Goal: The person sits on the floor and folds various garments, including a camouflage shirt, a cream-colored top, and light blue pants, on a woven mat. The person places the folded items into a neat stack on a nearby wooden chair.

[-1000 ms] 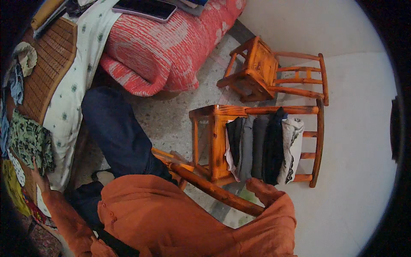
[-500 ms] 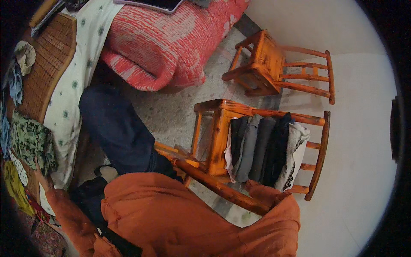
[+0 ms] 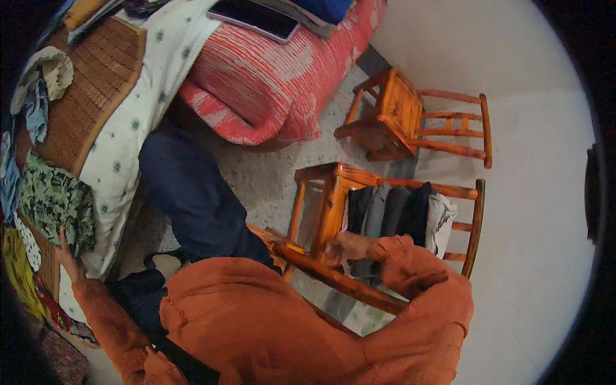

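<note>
Left hand: 1, bare, at the lower edge of a green-and-black camouflage-patterned cloth. Index finger extended onto the fabric; whether the other fingers are spread or pressed together cannot be told.

Right hand: 1, blurred, over the seat end of an orange-brown varnished wooden chair, beside a row of folded black, grey and white garments. Finger state and contact cannot be told.

Camouflage cloth: 1, a compact rectangle, apparently folded, lying across a brown woven mat with a tan border and a white sheet with small green motifs.

Garment row: on the chair seat, side by side, partly hidden by the right sleeve.

Other: 1 second wooden chair; 1 dark-screened phone on a red-and-white patterned cover.

Step, as judged: handling folded clothing, both hands at separate places. The next move seems to call for a secure grasp under the camouflage cloth, keeping its folds together.
</note>
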Available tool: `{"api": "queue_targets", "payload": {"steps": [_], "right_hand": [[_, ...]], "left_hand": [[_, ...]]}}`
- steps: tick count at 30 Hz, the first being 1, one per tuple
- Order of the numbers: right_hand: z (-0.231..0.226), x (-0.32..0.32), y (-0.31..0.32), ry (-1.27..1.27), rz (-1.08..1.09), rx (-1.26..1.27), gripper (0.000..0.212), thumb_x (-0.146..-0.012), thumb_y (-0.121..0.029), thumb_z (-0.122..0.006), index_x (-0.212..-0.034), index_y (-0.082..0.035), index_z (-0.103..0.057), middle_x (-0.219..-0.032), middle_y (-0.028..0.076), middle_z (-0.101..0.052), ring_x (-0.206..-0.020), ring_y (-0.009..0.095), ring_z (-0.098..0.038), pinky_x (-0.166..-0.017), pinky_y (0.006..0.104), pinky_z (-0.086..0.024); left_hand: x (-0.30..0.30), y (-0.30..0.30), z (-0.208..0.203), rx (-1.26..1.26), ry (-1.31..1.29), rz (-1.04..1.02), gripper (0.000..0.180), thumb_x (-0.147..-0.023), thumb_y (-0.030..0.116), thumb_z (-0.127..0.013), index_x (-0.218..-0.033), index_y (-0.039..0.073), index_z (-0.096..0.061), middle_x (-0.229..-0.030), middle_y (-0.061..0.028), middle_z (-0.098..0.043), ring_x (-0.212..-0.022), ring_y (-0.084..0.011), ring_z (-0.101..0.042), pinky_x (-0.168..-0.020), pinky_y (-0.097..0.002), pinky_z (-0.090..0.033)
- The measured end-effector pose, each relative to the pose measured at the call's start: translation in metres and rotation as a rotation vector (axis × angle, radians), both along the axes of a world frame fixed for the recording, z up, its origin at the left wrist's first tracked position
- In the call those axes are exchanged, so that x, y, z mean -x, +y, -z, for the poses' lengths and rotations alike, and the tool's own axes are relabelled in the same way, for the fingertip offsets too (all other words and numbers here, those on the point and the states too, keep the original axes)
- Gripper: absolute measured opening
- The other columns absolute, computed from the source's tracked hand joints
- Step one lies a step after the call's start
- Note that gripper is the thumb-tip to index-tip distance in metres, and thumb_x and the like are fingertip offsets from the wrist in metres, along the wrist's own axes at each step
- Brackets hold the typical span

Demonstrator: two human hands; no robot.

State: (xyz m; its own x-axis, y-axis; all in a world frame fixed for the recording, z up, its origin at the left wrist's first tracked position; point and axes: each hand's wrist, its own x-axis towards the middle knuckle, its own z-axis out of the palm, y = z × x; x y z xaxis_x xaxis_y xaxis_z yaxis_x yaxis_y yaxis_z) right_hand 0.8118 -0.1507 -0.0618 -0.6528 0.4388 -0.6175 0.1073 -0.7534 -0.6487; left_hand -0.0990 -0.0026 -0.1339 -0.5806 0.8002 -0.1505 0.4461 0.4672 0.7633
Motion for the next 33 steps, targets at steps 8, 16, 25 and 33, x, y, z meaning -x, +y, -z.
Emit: {"api": "queue_targets", "payload": {"steps": [8, 16, 25, 33], "right_hand": [[0.071, 0.015, 0.054, -0.944, -0.419, -0.161, 0.028, -0.077, -0.015, -0.059, -0.102, -0.002, -0.059, -0.087, 0.014, -0.064, -0.077, 0.025, -0.062, -0.068, 0.0367, -0.048], [0.105, 0.014, 0.057, -1.013, -0.468, -0.173, 0.027, -0.076, -0.014, -0.059, -0.1, -0.002, -0.06, -0.088, 0.015, -0.064, -0.079, 0.026, -0.062, -0.069, 0.0363, -0.049], [0.095, -0.006, 0.089, -1.02, -0.455, -0.223, 0.026, -0.076, -0.013, -0.059, -0.098, -0.001, -0.061, -0.088, 0.015, -0.064, -0.08, 0.028, -0.062, -0.07, 0.036, -0.049], [0.067, -0.033, 0.171, -0.986, -0.351, -0.381, 0.025, -0.075, -0.013, -0.059, -0.097, -0.001, -0.061, -0.088, 0.015, -0.064, -0.081, 0.029, -0.062, -0.071, 0.0356, -0.049]], "left_hand": [[-0.156, 0.037, -0.118, -0.187, -0.417, -0.261, 0.042, -0.094, 0.006, -0.039, -0.135, 0.006, -0.036, -0.126, -0.0121, -0.048, -0.091, -0.0113, -0.051, -0.083, -0.0286, -0.041], [-0.114, 0.008, -0.096, -0.195, -0.266, 0.034, 0.044, -0.09, 0.018, -0.049, -0.128, -0.003, -0.039, -0.134, -0.0129, -0.037, -0.115, -0.0198, -0.043, -0.096, -0.0327, -0.035], [-0.091, -0.008, -0.076, -0.127, -0.042, 0.214, 0.048, -0.087, 0.008, -0.053, -0.132, 0.005, -0.037, -0.13, -0.0131, -0.037, -0.113, -0.0214, -0.044, -0.092, -0.0311, -0.038], [-0.121, 0.009, -0.091, -0.291, -0.375, 0.062, 0.043, -0.09, 0.012, -0.049, -0.131, 0.003, -0.039, -0.125, -0.014, -0.039, -0.109, -0.0208, -0.048, -0.091, -0.0319, -0.04]]}}
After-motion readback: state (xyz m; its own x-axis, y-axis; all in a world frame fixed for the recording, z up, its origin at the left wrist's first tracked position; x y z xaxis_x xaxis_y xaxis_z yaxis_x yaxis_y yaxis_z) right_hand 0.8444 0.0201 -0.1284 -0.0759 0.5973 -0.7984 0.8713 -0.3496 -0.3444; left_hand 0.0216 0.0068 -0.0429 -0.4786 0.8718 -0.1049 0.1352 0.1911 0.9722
